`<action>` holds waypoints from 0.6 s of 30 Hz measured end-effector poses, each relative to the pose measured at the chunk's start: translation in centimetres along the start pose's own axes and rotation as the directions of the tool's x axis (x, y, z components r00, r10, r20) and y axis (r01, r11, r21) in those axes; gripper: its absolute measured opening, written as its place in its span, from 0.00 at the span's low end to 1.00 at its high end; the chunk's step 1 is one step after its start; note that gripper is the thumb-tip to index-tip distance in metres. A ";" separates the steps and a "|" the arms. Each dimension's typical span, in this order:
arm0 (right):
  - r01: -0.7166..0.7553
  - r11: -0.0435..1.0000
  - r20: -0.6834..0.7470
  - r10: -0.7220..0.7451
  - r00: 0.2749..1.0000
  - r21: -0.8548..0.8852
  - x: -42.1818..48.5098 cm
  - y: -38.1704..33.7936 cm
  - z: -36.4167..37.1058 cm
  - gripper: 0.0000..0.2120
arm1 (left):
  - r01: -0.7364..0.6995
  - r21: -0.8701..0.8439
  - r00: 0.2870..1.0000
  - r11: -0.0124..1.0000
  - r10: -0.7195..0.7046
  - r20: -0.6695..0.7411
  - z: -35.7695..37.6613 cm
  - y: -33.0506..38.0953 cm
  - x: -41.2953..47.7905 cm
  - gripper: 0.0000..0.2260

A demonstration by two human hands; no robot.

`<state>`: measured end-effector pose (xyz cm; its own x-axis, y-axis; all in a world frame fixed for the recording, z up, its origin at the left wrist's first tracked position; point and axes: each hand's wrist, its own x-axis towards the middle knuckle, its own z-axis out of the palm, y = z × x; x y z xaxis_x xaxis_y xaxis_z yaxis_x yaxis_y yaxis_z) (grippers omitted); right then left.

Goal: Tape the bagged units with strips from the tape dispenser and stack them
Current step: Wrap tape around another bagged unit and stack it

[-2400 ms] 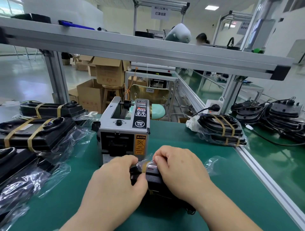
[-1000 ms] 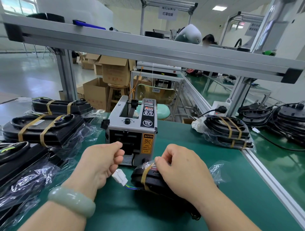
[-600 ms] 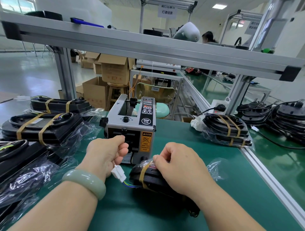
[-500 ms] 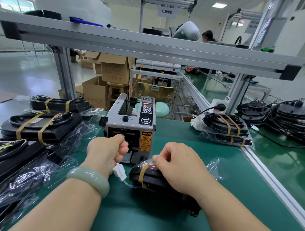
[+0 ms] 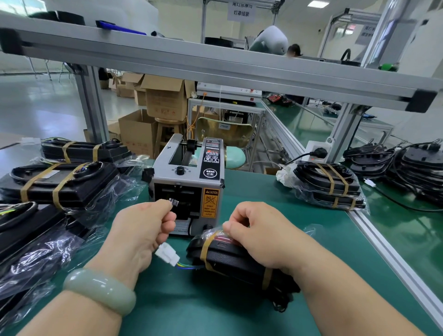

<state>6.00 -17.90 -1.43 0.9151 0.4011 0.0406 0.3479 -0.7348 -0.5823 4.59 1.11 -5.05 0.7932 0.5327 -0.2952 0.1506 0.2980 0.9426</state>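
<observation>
Left hand: our left hand (image 5: 141, 230) pinches a short tape strip (image 5: 174, 202) between thumb and forefinger at the mouth of the tape dispenser (image 5: 191, 177).
Right hand: our right hand (image 5: 261, 236) curls over the bagged unit (image 5: 230, 260), fingertips pinching its plastic at the far end.
Unit: near centre of the green bench (image 5: 251, 191), just in front of the dispenser, white connector (image 5: 167, 256) poking out left.
Stacks: taped units (image 5: 328, 185) far right; a second pile (image 5: 60, 182) far left.

Green-topped bench (image 5: 251, 191) under aluminium overhead rail (image 5: 215, 64); behind it cardboard boxes (image 5: 166, 100) and wooden stool (image 5: 167, 121) on glossy pale floor (image 5: 43, 108); ceiling light panel (image 5: 317, 3) lit.
</observation>
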 end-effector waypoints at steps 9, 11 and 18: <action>-0.005 1.000 0.088 0.006 0.996 -0.021 0.8 0.1 -1.1 0.08 | -0.499 0.362 0.866 0.788 0.433 0.250 -0.8 0.3 -7.1 0.05; 0.003 0.999 0.084 0.001 0.997 -0.045 0.9 0.0 -1.1 0.09 | -0.543 0.442 0.839 0.714 0.491 0.237 -0.7 -0.1 -8.1 0.04; 0.056 0.998 0.269 -0.049 0.962 -0.018 -0.3 -0.2 -0.2 0.11 | -0.494 0.494 0.868 0.715 0.439 0.233 -0.7 -2.5 -8.1 0.11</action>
<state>5.67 -17.96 -1.18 0.8082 0.5692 -0.1512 0.4022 -0.7210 -0.5643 -2.62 -3.36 -5.09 0.8918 0.4088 0.1939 0.0073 -0.4416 0.8972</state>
